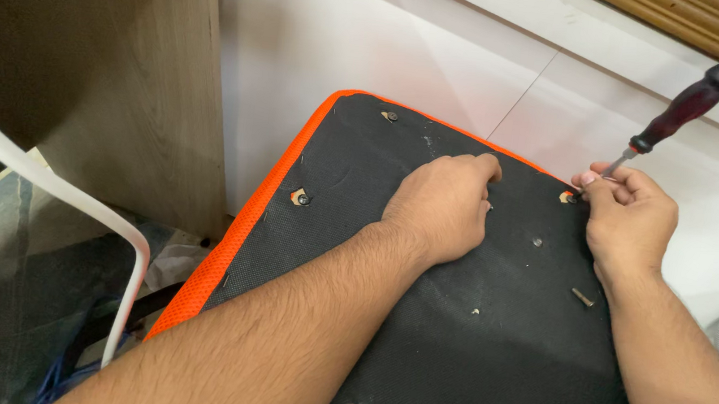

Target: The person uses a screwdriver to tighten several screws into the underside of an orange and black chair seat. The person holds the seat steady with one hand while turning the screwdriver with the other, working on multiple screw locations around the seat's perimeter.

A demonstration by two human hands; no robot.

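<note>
— Two hands are seen on the upturned seat cushion (441, 356); how is each one occupied?

— The left hand (445, 205) is laid knuckles-up on the black fabric underside, fingers curled under; whether anything is held beneath it cannot be told; the right hand (630, 219) is closed around the metal shaft of a screwdriver (686, 108), whose dark red handle is tilted up and away toward the white wall (378, 42).

— Where is the tip placed?

— It is set at a screw hole (568, 197) near the far right edge of the cushion, just beside the right fingertips.

— How is the cushion itself described?

— A black woven base is edged in bright orange mesh (233, 246); small tears with fittings are seen at the far corner (390, 116) and the left side (300, 197); a loose screw (583, 298) is lying on the fabric near the right wrist; no labels or packages are visible.
</note>
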